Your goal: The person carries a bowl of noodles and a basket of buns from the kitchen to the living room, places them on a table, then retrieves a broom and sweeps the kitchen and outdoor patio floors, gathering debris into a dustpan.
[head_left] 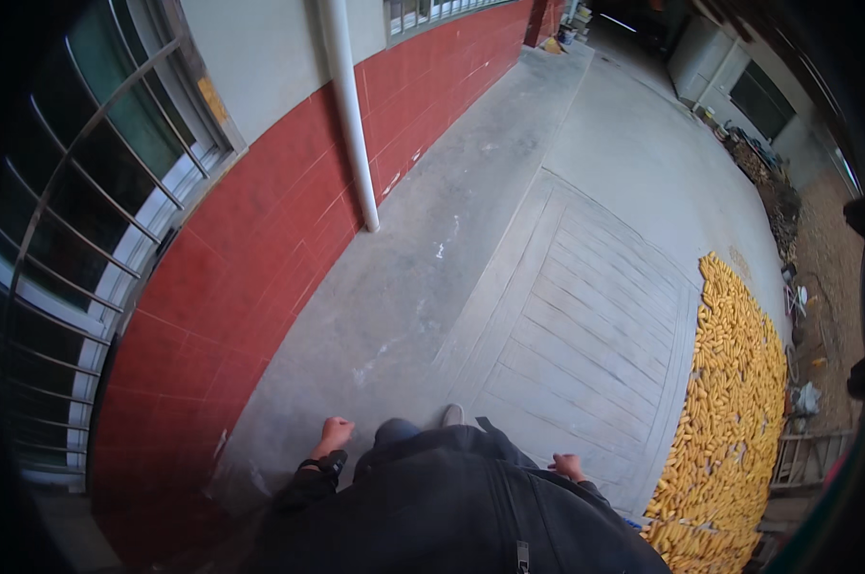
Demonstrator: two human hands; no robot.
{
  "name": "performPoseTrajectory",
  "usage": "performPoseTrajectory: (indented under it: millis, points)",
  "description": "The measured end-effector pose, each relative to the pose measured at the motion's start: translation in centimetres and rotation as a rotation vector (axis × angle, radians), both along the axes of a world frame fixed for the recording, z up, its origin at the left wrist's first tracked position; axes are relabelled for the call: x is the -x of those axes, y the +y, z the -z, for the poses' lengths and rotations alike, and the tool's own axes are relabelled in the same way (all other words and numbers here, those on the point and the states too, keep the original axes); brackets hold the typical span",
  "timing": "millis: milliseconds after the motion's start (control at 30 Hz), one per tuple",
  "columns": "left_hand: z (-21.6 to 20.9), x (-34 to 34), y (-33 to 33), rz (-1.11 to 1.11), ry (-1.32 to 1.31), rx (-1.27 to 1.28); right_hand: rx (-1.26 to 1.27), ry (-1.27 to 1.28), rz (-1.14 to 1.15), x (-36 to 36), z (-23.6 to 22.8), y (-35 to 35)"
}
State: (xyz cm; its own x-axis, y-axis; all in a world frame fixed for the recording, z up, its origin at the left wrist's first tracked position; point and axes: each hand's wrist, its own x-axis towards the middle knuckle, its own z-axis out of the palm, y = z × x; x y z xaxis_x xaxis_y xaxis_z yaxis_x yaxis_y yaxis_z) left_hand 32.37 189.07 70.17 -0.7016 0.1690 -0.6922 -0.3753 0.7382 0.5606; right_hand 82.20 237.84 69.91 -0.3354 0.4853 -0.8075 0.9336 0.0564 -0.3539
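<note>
My left hand point(334, 436) hangs out at my left side, its fingers curled in with nothing showing in them. A dark band point(326, 463) sits at its wrist, at the end of a black sleeve. On the other side my right hand point(568, 466) hangs by my hip, loosely closed, and I see no object in it. Both hands are in the air and touch nothing. Between them are my black jacket point(451, 507) with a zip down its front, a bent knee point(395, 430) and the tip of a light shoe point(453, 415) on the concrete.
A red-tiled wall point(251, 225) with a white downpipe point(352, 124) and a barred window point(88, 230) runs along the left. Grooved concrete paving point(595, 306) lies ahead. Many yellow corn cobs point(729, 411) cover the ground at right. Stacked wood point(753, 158) stands beyond.
</note>
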Motion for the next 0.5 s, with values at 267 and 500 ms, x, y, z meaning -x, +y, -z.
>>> performPoseTrajectory:
  millis: [267, 500]
  points:
    - [5.5, 4.4, 7.2, -0.512, -0.289, 0.02, -0.208, 0.133, 0.451, 27.5, -9.9, 28.5]
    - [7.0, 28.1, 26.0, 0.031, -0.083, -0.024, -0.105, -0.126, 0.547, 38.6, -8.0, 39.1]
